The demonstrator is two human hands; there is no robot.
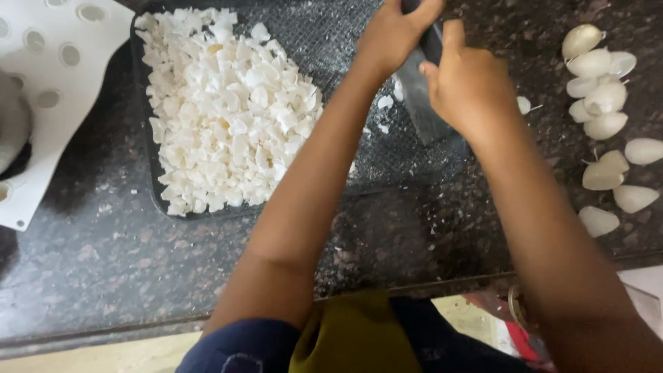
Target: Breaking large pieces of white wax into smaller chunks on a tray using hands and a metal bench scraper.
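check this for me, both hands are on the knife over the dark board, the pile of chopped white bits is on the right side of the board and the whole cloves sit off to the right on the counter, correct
Not quite. The head view shows the pile of chopped white bits on the left side of the dark board, not the right. The rest holds: the left hand and right hand are on the knife, and the whole cloves sit to the right on the counter.

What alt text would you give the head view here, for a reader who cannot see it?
Two bare hands work a knife on a dark cutting board: the left hand grips its handle, the right hand presses on the blade. A heap of chopped white pieces covers the board's left side, and whole white cloves lie on the speckled counter.
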